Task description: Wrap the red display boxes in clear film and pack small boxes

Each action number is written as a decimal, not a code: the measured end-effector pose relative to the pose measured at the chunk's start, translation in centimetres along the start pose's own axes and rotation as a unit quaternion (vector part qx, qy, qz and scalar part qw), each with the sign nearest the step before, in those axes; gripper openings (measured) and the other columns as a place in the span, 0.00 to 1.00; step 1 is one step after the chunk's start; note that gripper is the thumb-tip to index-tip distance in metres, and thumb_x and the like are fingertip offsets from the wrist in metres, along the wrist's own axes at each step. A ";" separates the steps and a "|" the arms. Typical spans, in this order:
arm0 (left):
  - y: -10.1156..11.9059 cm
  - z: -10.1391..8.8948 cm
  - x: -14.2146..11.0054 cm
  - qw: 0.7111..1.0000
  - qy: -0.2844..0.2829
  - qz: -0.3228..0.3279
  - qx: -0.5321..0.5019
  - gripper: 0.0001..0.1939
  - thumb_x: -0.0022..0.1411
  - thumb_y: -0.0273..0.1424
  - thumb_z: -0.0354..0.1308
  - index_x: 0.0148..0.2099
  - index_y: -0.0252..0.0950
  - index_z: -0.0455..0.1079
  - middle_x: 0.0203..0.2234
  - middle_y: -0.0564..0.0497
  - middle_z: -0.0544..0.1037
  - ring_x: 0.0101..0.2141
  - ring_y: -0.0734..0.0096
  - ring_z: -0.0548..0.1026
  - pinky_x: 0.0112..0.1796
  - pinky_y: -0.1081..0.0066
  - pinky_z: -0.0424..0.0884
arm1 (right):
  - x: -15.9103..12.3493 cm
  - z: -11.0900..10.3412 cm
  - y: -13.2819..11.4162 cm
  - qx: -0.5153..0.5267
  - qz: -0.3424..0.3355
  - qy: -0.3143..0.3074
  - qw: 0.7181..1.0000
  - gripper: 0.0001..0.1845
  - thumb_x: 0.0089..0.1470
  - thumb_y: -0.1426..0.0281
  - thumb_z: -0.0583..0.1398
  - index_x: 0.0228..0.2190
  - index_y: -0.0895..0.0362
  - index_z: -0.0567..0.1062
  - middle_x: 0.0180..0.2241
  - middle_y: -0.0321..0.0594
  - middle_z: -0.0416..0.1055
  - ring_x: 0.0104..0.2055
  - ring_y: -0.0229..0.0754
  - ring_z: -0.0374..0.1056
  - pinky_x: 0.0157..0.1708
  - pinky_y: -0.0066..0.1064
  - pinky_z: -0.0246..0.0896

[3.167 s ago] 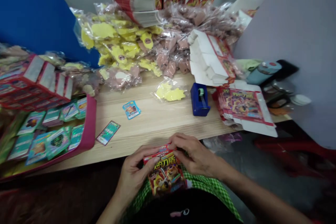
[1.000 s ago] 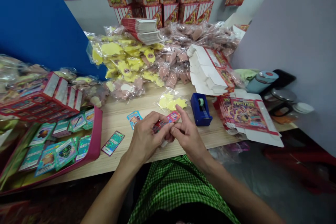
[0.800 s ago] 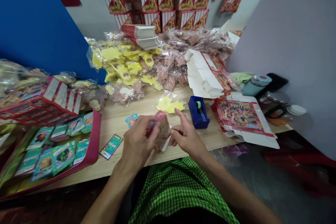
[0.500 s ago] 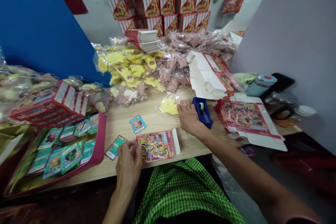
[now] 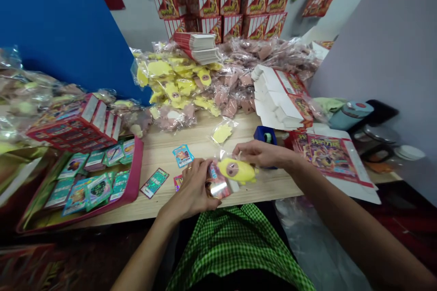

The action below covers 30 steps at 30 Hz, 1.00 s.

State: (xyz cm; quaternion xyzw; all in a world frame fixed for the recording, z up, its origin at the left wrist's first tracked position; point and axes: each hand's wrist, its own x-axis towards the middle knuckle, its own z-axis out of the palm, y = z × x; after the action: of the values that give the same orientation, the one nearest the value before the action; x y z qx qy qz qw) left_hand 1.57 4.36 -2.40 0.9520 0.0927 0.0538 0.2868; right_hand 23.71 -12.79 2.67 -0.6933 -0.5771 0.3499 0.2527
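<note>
My left hand is wrapped over a red printed cardboard box lying at the table's front edge, its white open flap facing right. In my right hand is a yellow pig-like figure in a clear plastic bag, pinched by the bag's upper edge and held over the box's open end. Another bagged yellow figure lies just beyond. Blue-edged cards lie behind my left hand, and a green card is to its left. A blue tape dispenser stands behind my right hand, which partly hides it.
On the left is a pink-rimmed tray of cards with filled red boxes behind. Bagged yellow figures and brownish ones pile up at the back. Flat cartons lie right, near a blue cup.
My right hand has picked up a bagged yellow figure and brought it toward me to the box. My left hand has moved right, onto the box. The view has shifted slightly.
</note>
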 end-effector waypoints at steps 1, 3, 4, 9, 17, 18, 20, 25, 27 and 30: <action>0.0 -0.3 -0.3 1.000 0.009 0.005 0.000 0.46 0.43 0.33 0.70 0.64 0.37 0.58 0.54 0.41 0.66 0.53 0.45 0.68 0.51 0.50 0.68 | -0.1 -0.3 -0.1 -0.001 -0.003 -0.031 1.000 0.13 0.65 0.74 0.52 0.45 0.62 0.76 0.28 0.37 0.72 0.27 0.36 0.63 0.26 0.25 0.56; 0.0 -0.6 -0.9 0.999 0.034 0.011 0.006 0.45 0.43 0.33 0.68 0.63 0.38 0.56 0.55 0.41 0.66 0.54 0.45 0.67 0.52 0.50 0.67 | 0.2 -1.1 -0.7 -0.076 0.029 -0.069 0.994 0.15 0.62 0.79 0.52 0.41 0.63 0.79 0.32 0.41 0.76 0.31 0.37 0.68 0.31 0.25 0.60; 0.0 -0.7 -1.2 0.999 0.046 0.011 0.014 0.45 0.44 0.32 0.68 0.63 0.38 0.54 0.56 0.40 0.66 0.55 0.45 0.67 0.53 0.49 0.66 | 0.4 -1.4 -1.1 -0.120 0.045 -0.087 0.988 0.17 0.60 0.81 0.52 0.40 0.63 0.80 0.35 0.43 0.78 0.35 0.38 0.70 0.35 0.26 0.62; 0.7 0.4 -2.0 0.994 0.082 0.043 0.064 0.47 0.46 0.31 0.65 0.66 0.37 0.49 0.59 0.36 0.67 0.58 0.40 0.66 0.57 0.46 0.60 | 1.7 -2.1 -4.0 -0.253 0.083 -0.142 0.953 0.22 0.50 0.86 0.56 0.40 0.60 0.84 0.38 0.44 0.81 0.37 0.42 0.73 0.37 0.30 0.63; 1.9 -0.2 -2.4 0.996 0.055 0.073 0.001 0.49 0.44 0.31 0.66 0.66 0.36 0.49 0.57 0.37 0.68 0.57 0.42 0.68 0.56 0.45 0.63 | 1.7 -1.3 -8.6 -0.430 0.142 -0.102 0.886 0.05 0.46 0.78 0.64 0.28 0.61 0.81 0.25 0.50 0.75 0.27 0.47 0.68 0.26 0.34 0.54; 2.0 -0.3 -2.5 0.996 0.053 0.076 -0.006 0.49 0.45 0.32 0.66 0.66 0.37 0.49 0.57 0.37 0.68 0.57 0.42 0.68 0.56 0.45 0.63 | 1.6 -1.1 -9.1 -0.438 0.129 -0.116 0.882 0.04 0.47 0.77 0.64 0.28 0.61 0.81 0.25 0.48 0.75 0.26 0.45 0.67 0.25 0.33 0.53; 2.0 -0.1 -2.4 0.994 0.065 0.091 -0.005 0.50 0.45 0.32 0.67 0.68 0.37 0.48 0.58 0.36 0.67 0.58 0.40 0.67 0.56 0.43 0.63 | 1.6 -0.6 -10.0 -0.439 0.099 -0.140 0.882 0.03 0.47 0.77 0.65 0.27 0.61 0.80 0.25 0.47 0.74 0.25 0.43 0.65 0.23 0.32 0.50; 1.4 1.0 -2.6 0.988 0.127 0.051 -0.073 0.53 0.45 0.33 0.70 0.69 0.41 0.49 0.59 0.38 0.67 0.58 0.40 0.68 0.57 0.42 0.65 | 1.2 -0.8 -10.2 -0.390 0.068 -0.012 0.918 0.10 0.58 0.76 0.60 0.42 0.63 0.75 0.30 0.45 0.74 0.27 0.41 0.64 0.26 0.32 0.51; 1.0 1.0 -2.9 0.979 0.140 -0.002 -0.147 0.53 0.45 0.33 0.71 0.69 0.42 0.49 0.59 0.40 0.67 0.58 0.42 0.69 0.57 0.45 0.67 | 0.3 -1.3 -9.9 -0.308 0.020 0.140 0.941 0.07 0.64 0.74 0.55 0.42 0.61 0.72 0.30 0.42 0.73 0.28 0.40 0.64 0.29 0.31 0.53; 0.7 1.0 -3.2 0.951 0.165 -0.029 -0.260 0.54 0.47 0.34 0.71 0.70 0.42 0.46 0.62 0.40 0.64 0.60 0.45 0.68 0.58 0.48 0.68 | -2.0 -2.0 -10.0 -0.188 -0.071 0.273 0.941 0.10 0.68 0.69 0.53 0.36 0.58 0.71 0.30 0.39 0.70 0.29 0.39 0.64 0.31 0.31 0.56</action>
State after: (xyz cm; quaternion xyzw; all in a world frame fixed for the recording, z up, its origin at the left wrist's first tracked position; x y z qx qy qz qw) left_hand -1.29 2.59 -3.00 0.8192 0.1494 0.2243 0.5063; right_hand 18.86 -12.54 11.84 -0.7542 -0.5892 0.0133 0.2894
